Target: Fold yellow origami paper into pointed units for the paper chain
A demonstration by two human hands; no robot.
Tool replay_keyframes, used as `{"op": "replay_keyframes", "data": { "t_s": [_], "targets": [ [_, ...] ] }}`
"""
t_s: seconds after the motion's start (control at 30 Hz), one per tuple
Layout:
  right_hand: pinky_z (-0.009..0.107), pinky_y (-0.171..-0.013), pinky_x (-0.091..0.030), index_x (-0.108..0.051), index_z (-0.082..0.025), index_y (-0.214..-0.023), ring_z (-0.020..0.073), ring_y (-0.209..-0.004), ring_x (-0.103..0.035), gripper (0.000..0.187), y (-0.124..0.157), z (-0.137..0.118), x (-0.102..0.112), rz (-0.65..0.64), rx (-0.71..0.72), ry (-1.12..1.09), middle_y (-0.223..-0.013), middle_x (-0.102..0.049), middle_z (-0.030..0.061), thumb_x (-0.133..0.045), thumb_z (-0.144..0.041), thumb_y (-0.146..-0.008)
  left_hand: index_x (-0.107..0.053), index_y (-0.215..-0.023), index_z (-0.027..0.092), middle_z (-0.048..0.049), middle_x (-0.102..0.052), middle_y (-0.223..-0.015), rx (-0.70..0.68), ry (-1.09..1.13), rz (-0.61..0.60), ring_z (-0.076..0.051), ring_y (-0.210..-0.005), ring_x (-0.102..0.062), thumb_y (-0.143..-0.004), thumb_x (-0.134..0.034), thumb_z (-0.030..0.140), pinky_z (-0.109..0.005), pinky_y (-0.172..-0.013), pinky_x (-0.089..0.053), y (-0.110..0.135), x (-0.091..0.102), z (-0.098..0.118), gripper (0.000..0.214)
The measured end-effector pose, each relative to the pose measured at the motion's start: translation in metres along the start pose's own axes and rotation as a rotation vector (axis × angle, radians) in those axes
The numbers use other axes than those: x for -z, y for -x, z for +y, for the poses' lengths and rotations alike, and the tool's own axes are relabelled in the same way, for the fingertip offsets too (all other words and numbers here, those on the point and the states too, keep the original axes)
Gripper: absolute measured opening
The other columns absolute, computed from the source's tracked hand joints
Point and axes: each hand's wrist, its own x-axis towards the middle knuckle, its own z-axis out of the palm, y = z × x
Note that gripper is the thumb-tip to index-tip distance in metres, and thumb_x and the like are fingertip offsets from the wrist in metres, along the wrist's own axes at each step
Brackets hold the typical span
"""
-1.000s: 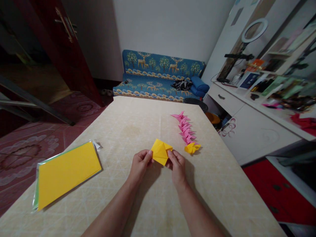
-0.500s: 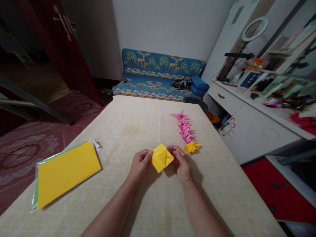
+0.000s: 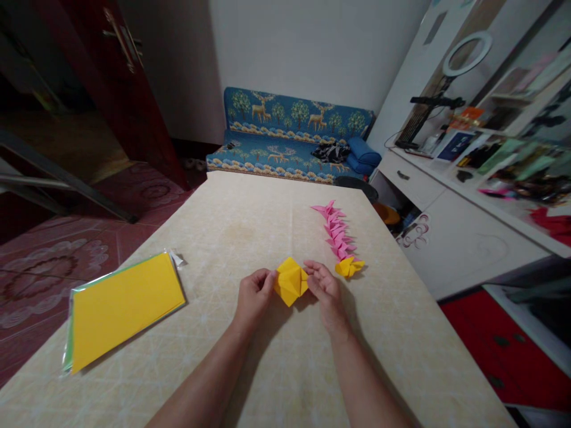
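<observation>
A folded yellow origami paper, roughly diamond-shaped with creases and flaps, is held just above the table between both hands. My left hand pinches its left corner between thumb and fingers. On the other side, my right hand has its thumb and fingers closed on the narrow right-hand flap, hiding that tip. Beyond my right hand lies a row of folded pink paper pieces, pointed and linked end to end. A folded yellow paper piece sits at the near end of that row.
A pack of yellow and green paper sheets in clear plastic lies at the left of the patterned tabletop. Behind the table stands a blue sofa. A white dresser with many small items stands at the right.
My right fingers have closed over the right flap of the yellow paper, covering its corner. The left hand keeps its grip. The whole view has shifted slightly.
</observation>
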Motion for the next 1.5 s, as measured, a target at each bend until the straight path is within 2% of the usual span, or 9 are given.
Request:
{"op": "replay_keyframes", "data": {
  "t_s": [0.1,0.2,0.33,0.47,0.7,0.93,1.2,1.37,1.5],
  "targets": [
    [0.031,-0.079,-0.049,-0.039,-0.022,-0.128,0.0218,-0.098,-0.058,0.065,0.002,0.004,-0.007,0.010,0.087,0.112,-0.119,-0.051,0.0107,-0.068,-0.036,-0.072,-0.060,-0.062,0.014,0.0020,-0.049,-0.051,-0.067,-0.110,0.017,-0.009,-0.050,-0.042,-0.082,-0.051,0.037,-0.020,-0.048,-0.030,0.003,-0.002,0.002,0.033],
    [0.033,-0.086,-0.047,-0.032,-0.024,-0.134,0.0212,-0.102,-0.055,0.075,0.003,0.009,-0.013,0.051,0.164,0.249,-0.121,-0.049,0.0103,-0.070,-0.031,-0.069,-0.063,-0.066,0.013,0.0012,-0.052,-0.051,-0.120,-0.148,-0.053,-0.010,-0.049,-0.044,-0.083,-0.051,0.037,-0.020,-0.049,-0.032,0.007,-0.005,0.004,0.032],
    [0.031,-0.080,-0.049,-0.041,-0.021,-0.127,0.0195,-0.093,-0.058,0.060,0.000,0.013,-0.011,0.153,0.166,0.302,-0.110,-0.056,0.0092,-0.065,-0.028,-0.073,-0.063,-0.063,0.013,0.0005,-0.054,-0.051,-0.141,-0.142,-0.084,-0.010,-0.049,-0.046,-0.083,-0.050,0.036,-0.021,-0.049,-0.033,0.008,-0.006,0.004,0.033],
    [0.028,-0.067,-0.051,-0.052,-0.016,-0.110,0.0176,-0.076,-0.062,0.039,-0.004,0.010,-0.005,0.241,0.083,0.156,-0.090,-0.063,0.0074,-0.062,-0.029,-0.075,-0.062,-0.064,0.013,0.0003,-0.053,-0.050,-0.064,-0.059,-0.044,-0.010,-0.048,-0.046,-0.083,-0.051,0.039,-0.021,-0.049,-0.033,0.004,-0.004,0.000,0.033],
    [0.026,-0.062,-0.052,-0.056,-0.017,-0.099,0.0182,-0.077,-0.064,0.032,-0.001,0.005,-0.007,0.127,-0.029,0.052,-0.089,-0.066,0.0061,-0.065,-0.022,-0.068,-0.062,-0.068,0.013,0.0010,-0.053,-0.054,0.026,0.106,0.008,-0.009,-0.049,-0.044,-0.081,-0.055,0.040,-0.020,-0.048,-0.033,-0.003,-0.003,-0.005,0.031],
    [0.028,-0.071,-0.052,-0.056,-0.018,-0.102,0.0186,-0.082,-0.064,0.037,-0.001,0.007,-0.013,0.016,-0.014,0.092,-0.095,-0.067,0.0057,-0.059,-0.012,-0.065,-0.061,-0.066,0.012,0.0011,-0.051,-0.053,0.028,0.151,-0.072,-0.009,-0.050,-0.042,-0.080,-0.056,0.038,-0.020,-0.048,-0.031,-0.003,-0.003,-0.005,0.030],
    [0.027,-0.075,-0.051,-0.053,-0.020,-0.119,0.0184,-0.089,-0.061,0.054,0.001,0.010,-0.013,0.056,0.164,0.297,-0.106,-0.063,0.0073,-0.067,-0.018,-0.067,-0.064,-0.072,0.011,-0.0015,-0.057,-0.061,0.015,0.103,-0.171,-0.011,-0.056,-0.047,-0.079,-0.056,0.038,-0.020,-0.052,-0.035,0.001,-0.006,-0.002,0.029],
    [0.026,-0.070,-0.051,-0.064,-0.018,-0.092,0.0179,-0.081,-0.063,0.018,0.001,0.012,-0.012,0.125,0.184,0.398,-0.089,-0.067,0.0058,-0.060,-0.024,-0.076,-0.061,-0.067,0.011,0.0002,-0.051,-0.057,-0.040,-0.040,-0.197,-0.011,-0.054,-0.045,-0.078,-0.056,0.042,-0.021,-0.049,-0.032,0.002,-0.006,-0.002,0.033],
    [0.024,-0.061,-0.049,-0.063,-0.017,-0.077,0.0158,-0.067,-0.061,0.008,0.003,0.010,-0.013,0.175,0.204,0.457,-0.072,-0.064,0.0025,-0.061,-0.025,-0.075,-0.061,-0.067,0.011,0.0003,-0.051,-0.056,-0.062,-0.083,-0.173,-0.011,-0.053,-0.044,-0.076,-0.058,0.042,-0.021,-0.048,-0.032,0.002,-0.007,-0.001,0.032]
  ]
}}
